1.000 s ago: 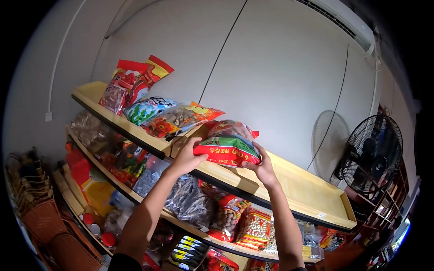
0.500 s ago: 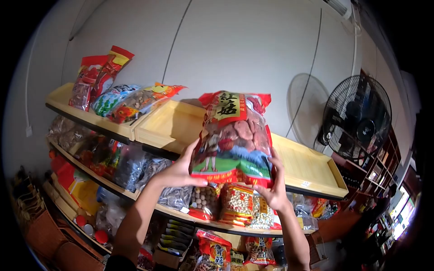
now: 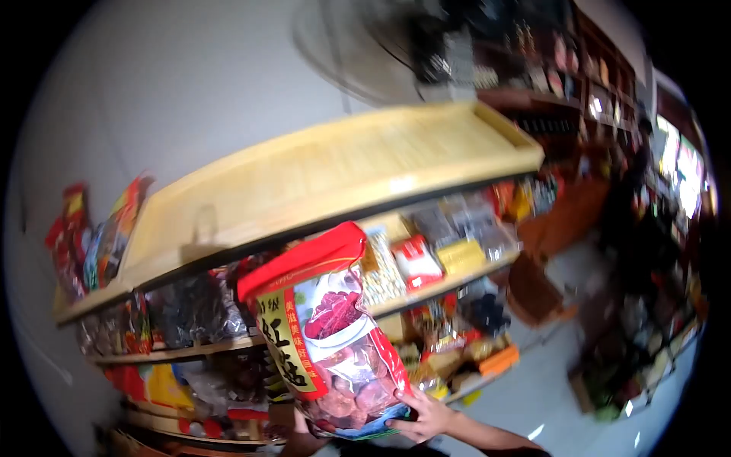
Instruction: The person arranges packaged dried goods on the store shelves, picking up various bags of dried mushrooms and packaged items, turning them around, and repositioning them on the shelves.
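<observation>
Hands (image 3: 423,416) grasping tilted red-topped bag (image 3: 331,335) near bottom; reddish pieces (image 3: 354,397) visible inside; red-white packet (image 3: 416,261) on shelf (image 3: 442,286) behind.

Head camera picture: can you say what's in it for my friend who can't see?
A right hand holds a red-topped bag of what look like dried mushrooms; a left hand, partly hidden, is at its bottom. Behind stands a wooden shelf with packaged foods below.
</observation>
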A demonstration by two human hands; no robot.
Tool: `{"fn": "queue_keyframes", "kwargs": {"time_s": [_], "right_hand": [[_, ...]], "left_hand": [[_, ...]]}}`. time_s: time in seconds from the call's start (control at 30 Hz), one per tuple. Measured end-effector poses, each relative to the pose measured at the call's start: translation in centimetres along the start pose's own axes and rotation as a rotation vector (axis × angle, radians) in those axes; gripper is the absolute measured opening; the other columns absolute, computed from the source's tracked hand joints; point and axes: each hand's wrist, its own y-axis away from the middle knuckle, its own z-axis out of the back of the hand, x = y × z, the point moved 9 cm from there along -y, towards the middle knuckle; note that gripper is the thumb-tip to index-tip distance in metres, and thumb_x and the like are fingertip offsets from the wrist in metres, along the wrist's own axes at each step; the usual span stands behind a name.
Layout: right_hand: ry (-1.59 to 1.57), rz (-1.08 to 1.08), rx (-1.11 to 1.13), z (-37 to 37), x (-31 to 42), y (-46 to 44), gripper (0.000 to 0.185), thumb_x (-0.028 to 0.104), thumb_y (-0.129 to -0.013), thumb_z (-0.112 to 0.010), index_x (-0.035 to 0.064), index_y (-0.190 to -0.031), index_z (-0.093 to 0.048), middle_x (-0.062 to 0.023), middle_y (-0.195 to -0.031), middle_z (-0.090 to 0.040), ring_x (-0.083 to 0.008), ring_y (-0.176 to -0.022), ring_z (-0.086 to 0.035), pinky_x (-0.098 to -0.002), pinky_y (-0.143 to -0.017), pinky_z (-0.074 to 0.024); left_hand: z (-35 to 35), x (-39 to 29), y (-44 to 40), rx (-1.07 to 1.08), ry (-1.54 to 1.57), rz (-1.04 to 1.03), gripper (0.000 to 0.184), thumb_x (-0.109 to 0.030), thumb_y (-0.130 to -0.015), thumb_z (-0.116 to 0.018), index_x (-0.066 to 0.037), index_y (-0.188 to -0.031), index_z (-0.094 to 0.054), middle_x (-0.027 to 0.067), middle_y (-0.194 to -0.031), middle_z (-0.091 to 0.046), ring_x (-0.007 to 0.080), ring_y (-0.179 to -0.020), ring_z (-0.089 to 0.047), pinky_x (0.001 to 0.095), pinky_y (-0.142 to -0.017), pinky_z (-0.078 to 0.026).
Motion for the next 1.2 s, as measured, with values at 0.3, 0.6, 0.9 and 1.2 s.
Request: {"fn": "queue_keyframes", "kwargs": {"time_s": [0.3, 0.6, 0.9, 1.2], "right_hand": [[-0.337, -0.595, -0.085, -0.6, 1.1, 11.9, 0.067, 0.016, -0.072, -0.077, 0.0126, -0.132, -0.048, -0.0284, -0.144, -0.029, -0.0484, -0.116, -0.046, -0.0520, -0.100, -0.0392], [-0.389, -0.909, 0.070, 0.6, -2.8, 20.1, 0.062, 0.028, -0.081, -0.072, 0.0141, -0.133, -0.042, -0.0218, -0.144, -0.029, -0.0431, -0.128, -0.040, -0.0455, -0.103, -0.0404], [-0.402, -0.823, 0.054, 3.2, -10.0, 19.6, 0.063, 0.024, -0.079, -0.074, 0.0107, -0.131, -0.041, -0.0232, -0.146, -0.025, -0.0436, -0.132, -0.035, -0.0462, -0.108, -0.0359], [-0.376, -1.008, -0.018, 0.7, -14.7, 21.6, 0.061, 0.021, -0.078, -0.075, 0.0129, -0.129, -0.043, -0.0231, -0.144, -0.030, -0.0444, -0.130, -0.037, -0.0449, -0.105, -0.0365]], "left_hand": [[-5.6, 8.9, 8.5, 0.213, -0.119, 0.557, 0.067, -0.017, -0.083, -0.072, -0.001, -0.132, -0.030, 0.0132, -0.107, -0.053, 0.0228, -0.095, -0.057, 0.0367, -0.086, -0.051], [-12.7, 8.7, 5.0, 0.645, -0.663, 0.643, 0.108, -0.038, -0.078, -0.076, -0.004, -0.150, -0.003, 0.0259, -0.121, -0.058, 0.0377, -0.111, -0.060, 0.0391, -0.091, -0.048], [-16.4, 7.2, -2.5, 0.476, -0.615, 0.606, 0.089, -0.032, -0.076, -0.079, 0.002, -0.142, -0.029, 0.0244, -0.122, -0.057, 0.0298, -0.113, -0.057, 0.0372, -0.094, -0.046], [-15.1, 17.1, -4.3, 0.361, -0.312, 0.581, 0.083, -0.018, -0.082, -0.073, -0.003, -0.147, -0.022, 0.0124, -0.123, -0.055, 0.0170, -0.107, -0.053, 0.0315, -0.094, -0.044]]}}
